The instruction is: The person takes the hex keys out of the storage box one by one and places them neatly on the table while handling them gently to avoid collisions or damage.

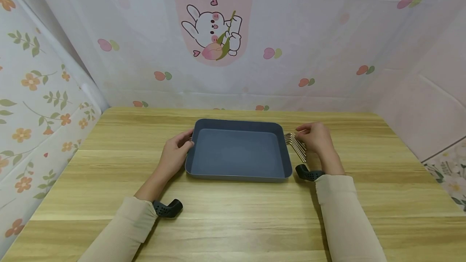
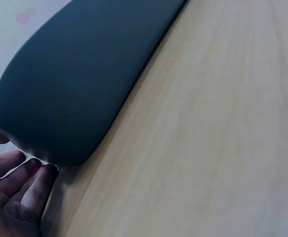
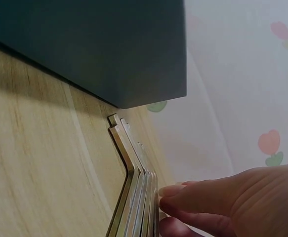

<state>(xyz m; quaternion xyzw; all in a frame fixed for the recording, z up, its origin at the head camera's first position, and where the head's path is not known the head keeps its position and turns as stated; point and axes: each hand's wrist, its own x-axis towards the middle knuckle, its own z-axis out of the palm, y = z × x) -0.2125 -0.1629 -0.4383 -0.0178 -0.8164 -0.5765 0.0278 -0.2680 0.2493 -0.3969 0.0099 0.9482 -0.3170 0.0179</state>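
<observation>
A shallow, dark blue-grey rectangular tray [image 1: 238, 153] with rounded corners rests on the wooden table. My left hand [image 1: 174, 153] holds its left end, thumb at the rim and the other fingers against the outer wall; the left wrist view shows those fingers [image 2: 37, 185] bent low beside the tray's corner. Right of the tray lies a row of bent metal hex keys [image 1: 298, 148], nested side by side. My right hand [image 1: 317, 138] is at their right side, and its fingertips [image 3: 171, 192] come right up to the outermost key in the right wrist view.
The wood-grain table [image 1: 233, 221] reaches back to a white patterned cloth [image 1: 309, 43] with a rabbit print. A floral cloth [image 1: 47, 112] hangs along the left side. Black wrist-worn devices [image 1: 169, 208] stick out from both cuffs.
</observation>
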